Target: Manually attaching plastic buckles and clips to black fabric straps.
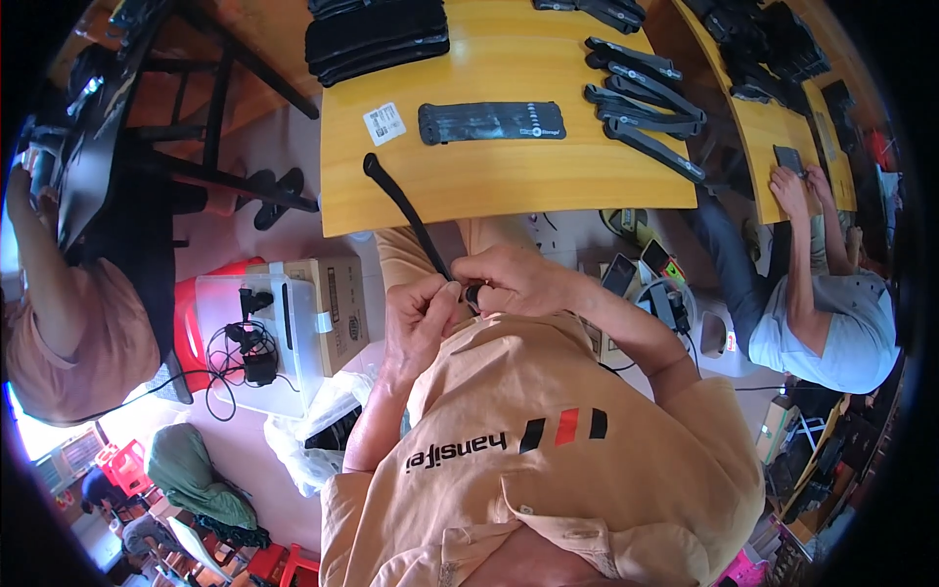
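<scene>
Pinched closed, your left hand (419, 318) and right hand (516, 279) grip a black strap (409, 217) just before you, its free end toward the desk (509, 181); a loosened pinch could drop it.

A workshop, judging by worktables (509, 186) bearing black straps (653, 149).
</scene>
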`<state>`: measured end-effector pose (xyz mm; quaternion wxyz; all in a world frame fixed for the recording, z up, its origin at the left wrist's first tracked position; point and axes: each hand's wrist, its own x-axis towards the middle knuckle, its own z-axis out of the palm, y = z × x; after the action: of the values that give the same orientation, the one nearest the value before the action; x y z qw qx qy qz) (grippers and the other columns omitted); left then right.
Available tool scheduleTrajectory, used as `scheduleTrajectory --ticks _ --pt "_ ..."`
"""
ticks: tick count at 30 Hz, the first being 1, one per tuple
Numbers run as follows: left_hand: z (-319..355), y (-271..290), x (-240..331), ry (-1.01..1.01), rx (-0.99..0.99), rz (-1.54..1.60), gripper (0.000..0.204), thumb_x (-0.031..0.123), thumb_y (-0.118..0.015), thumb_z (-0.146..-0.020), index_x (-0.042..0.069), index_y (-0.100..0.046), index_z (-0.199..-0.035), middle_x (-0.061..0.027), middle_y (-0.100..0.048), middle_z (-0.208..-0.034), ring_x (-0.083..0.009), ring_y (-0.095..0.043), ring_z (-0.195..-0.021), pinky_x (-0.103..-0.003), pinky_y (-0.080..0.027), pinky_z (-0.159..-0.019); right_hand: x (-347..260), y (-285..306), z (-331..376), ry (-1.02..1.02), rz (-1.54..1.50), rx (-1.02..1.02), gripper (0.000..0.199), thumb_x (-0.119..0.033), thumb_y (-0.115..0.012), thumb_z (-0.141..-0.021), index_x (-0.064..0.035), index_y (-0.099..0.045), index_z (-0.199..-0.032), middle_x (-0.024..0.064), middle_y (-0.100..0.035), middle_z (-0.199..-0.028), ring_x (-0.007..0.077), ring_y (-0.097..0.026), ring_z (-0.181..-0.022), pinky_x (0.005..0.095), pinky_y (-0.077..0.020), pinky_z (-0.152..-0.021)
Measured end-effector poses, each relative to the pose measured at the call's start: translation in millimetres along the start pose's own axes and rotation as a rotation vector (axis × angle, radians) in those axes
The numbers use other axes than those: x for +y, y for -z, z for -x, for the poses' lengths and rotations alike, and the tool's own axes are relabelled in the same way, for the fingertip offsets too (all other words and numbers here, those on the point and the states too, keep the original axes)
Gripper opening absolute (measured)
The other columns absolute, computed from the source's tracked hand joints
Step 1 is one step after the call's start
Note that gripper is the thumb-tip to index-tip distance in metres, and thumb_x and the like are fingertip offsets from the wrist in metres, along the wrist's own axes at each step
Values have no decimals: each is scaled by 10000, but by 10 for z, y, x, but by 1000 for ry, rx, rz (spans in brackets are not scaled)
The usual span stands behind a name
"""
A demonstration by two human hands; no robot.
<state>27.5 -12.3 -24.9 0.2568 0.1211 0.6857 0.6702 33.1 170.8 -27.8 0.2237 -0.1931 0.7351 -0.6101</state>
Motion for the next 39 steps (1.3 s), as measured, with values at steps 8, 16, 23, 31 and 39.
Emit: scheduleTrajectory --ticks 8,16,23,31,39 --pt "-28 -41 -58 -79 127 -171 288 76 -525 -859 -4 -478 -587 14 -440 -482 -33 -391 -460 -225 -292 -411 -46 -217 6 124 319 352 144 -113 -568 -677 24 -528 -698 195 -535 -634 335 -516 -542 403 -392 -499" --pt "-19 7 2 70 6 330 352 154 -522 -869 51 -441 -542 22 -432 -474 -37 -384 -418 -207 -280 -388 -201 -224 22 23 -49 401 100 -58 -533 -655 23 -508 -601 102 -430 -504 118 -366 -444 295 -298 -436" --pt "17 107 28 -123 115 -326 340 216 -541 -864 33 -481 -584 13 -426 -489 -43 -366 -469 -201 -262 -434 -200 -241 -31 -18 -112 381 103 -59 -518 -679 29 -534 -630 97 -447 -501 96 -388 -472 294 -314 -454" --pt "100 117 51 -36 87 -241 328 179 -490 -922 7 -525 -645 3 -475 -545 -47 -408 -491 -215 -313 -442 -160 -267 -119 -23 -235 301 128 -60 -507 -698 28 -597 -675 86 -503 -522 81 -408 -492 283 -330 -464" --pt "109 147 129 -9 169 -49 319 119 -488 -907 -18 -524 -622 -17 -487 -517 -57 -418 -455 -229 -318 -422 -171 -185 -135 82 19 176 112 -64 -538 -743 35 -561 -789 131 -481 -576 177 -418 -501 308 -342 -498"
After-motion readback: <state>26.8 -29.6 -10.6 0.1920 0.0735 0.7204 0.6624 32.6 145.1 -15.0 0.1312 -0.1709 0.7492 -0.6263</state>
